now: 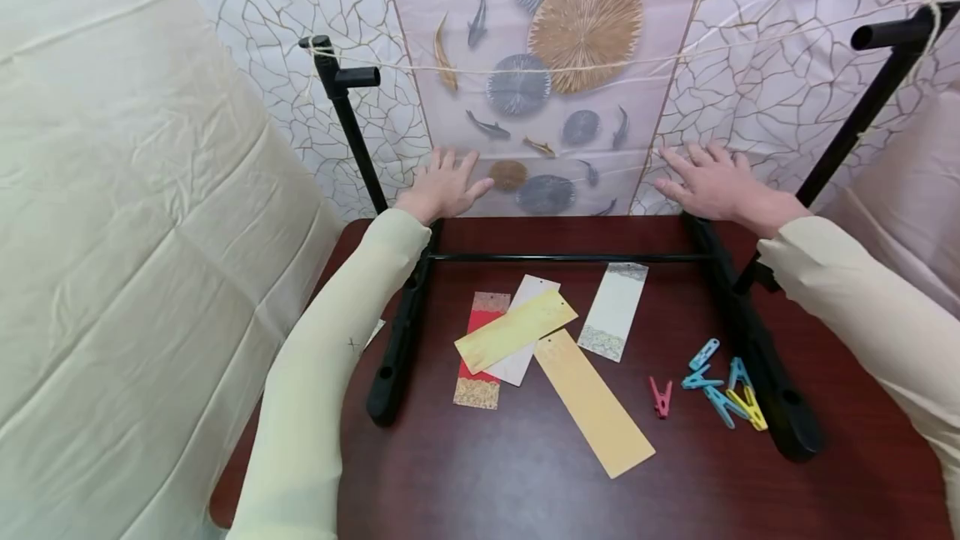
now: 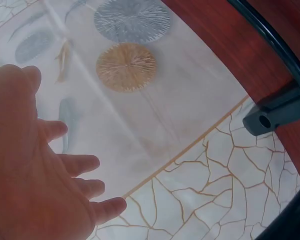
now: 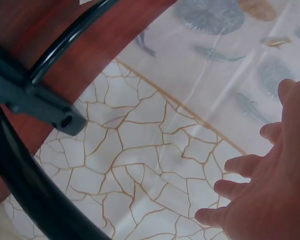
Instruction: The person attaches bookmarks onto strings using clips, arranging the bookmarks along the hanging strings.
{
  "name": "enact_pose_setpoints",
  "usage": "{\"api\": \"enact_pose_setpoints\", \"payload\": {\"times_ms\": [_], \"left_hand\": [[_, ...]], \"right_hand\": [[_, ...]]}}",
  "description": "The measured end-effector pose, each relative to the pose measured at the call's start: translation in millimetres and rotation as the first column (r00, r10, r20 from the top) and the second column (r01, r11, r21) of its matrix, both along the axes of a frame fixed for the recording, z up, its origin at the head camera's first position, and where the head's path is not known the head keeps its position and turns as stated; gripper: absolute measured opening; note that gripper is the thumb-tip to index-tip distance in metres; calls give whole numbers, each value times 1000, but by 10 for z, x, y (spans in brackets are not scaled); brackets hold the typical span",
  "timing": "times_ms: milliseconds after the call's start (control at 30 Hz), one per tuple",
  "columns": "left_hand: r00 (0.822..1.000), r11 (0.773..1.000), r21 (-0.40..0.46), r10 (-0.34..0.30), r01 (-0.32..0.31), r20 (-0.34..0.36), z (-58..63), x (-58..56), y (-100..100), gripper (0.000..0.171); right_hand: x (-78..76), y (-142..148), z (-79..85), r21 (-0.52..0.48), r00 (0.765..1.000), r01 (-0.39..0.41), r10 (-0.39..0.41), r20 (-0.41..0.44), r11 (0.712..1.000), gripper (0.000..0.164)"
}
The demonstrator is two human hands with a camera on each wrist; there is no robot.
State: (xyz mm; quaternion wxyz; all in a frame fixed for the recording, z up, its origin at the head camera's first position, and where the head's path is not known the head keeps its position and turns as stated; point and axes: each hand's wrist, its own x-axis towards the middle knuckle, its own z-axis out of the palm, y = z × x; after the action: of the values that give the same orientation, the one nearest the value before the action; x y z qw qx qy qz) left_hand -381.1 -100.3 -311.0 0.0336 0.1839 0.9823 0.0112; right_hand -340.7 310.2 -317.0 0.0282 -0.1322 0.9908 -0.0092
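Observation:
Both hands reach past the far edge of the table, fingers spread, holding nothing. My left hand (image 1: 442, 187) is near the left post of a black frame (image 1: 348, 119); my right hand (image 1: 716, 186) is near its right post. Between the post tops runs a thin string (image 1: 465, 71). On the table lie several rectangular cards with small holes: a yellow card (image 1: 517, 330) across a red card (image 1: 477, 394) and a white card (image 1: 512, 369), a tan card (image 1: 596, 402), and a white card with silvery ends (image 1: 613, 311). In the wrist views, both palms show bare.
At the table's right lie several blue clothespins (image 1: 705, 354), a yellow clothespin (image 1: 747, 408) and a pink clothespin (image 1: 661, 397). The frame's feet (image 1: 397, 365) and low crossbar (image 1: 570, 257) surround the cards. A patterned cloth (image 1: 517, 140) hangs behind; pale fabric (image 1: 150, 257) stands left.

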Motion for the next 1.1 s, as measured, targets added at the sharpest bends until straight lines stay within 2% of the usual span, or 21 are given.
{"api": "enact_pose_setpoints", "payload": {"times_ms": [100,367,533,633,900,1100], "left_hand": [[1000,1000,25,9,-9,-3,-21,6,18,71],[999,998,54,-31,32,-13,-118,7,150,71],[995,994,79,-64,71,-78,-185,14,295,70],[991,990,92,-96,104,-91,-239,31,374,69],[987,977,155,-138,149,-79,-407,112,563,66],[985,965,199,-169,169,-16,-561,209,733,69]], "right_hand": [[43,-14,-27,8,1000,-18,18,-8,1000,75],[176,10,-118,-54,998,-49,46,-47,997,70],[272,17,-158,-105,993,-87,78,-84,991,67],[345,12,-195,-125,990,-106,94,-101,986,66],[537,-10,-280,-236,993,-100,81,-88,967,67],[669,7,-341,-340,987,-136,98,-126,930,64]]}}
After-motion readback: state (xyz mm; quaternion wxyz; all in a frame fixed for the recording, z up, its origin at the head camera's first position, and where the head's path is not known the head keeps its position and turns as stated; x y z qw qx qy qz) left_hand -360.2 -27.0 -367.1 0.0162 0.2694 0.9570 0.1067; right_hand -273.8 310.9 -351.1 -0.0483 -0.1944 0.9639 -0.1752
